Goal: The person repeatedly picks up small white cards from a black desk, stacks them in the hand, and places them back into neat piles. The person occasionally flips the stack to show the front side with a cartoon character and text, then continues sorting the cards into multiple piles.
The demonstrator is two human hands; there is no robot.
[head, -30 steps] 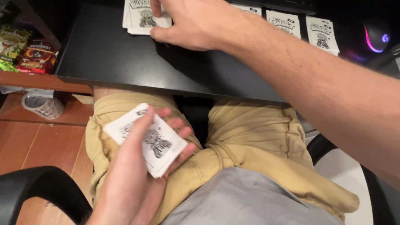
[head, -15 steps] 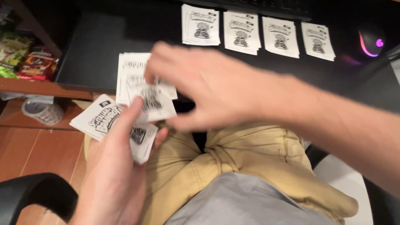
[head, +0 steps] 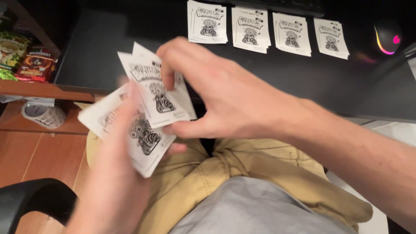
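Right hand (head: 216,95) pinches an upright white card (head: 158,93), long axis toward the desk; left hand (head: 119,173) grips the stack (head: 141,143).

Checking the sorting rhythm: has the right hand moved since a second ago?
Yes. The right hand has come back from the far part of the black desk toward its near edge, and now pinches a card over the lap.

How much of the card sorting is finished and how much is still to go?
Done: four piles of white cards lie in a row at the back of the black desk. In hand: the right hand grips a few cards by their edges, above the lap. Left: the left hand holds a stack of cards, not dealt out yet. How many it holds is unclear.
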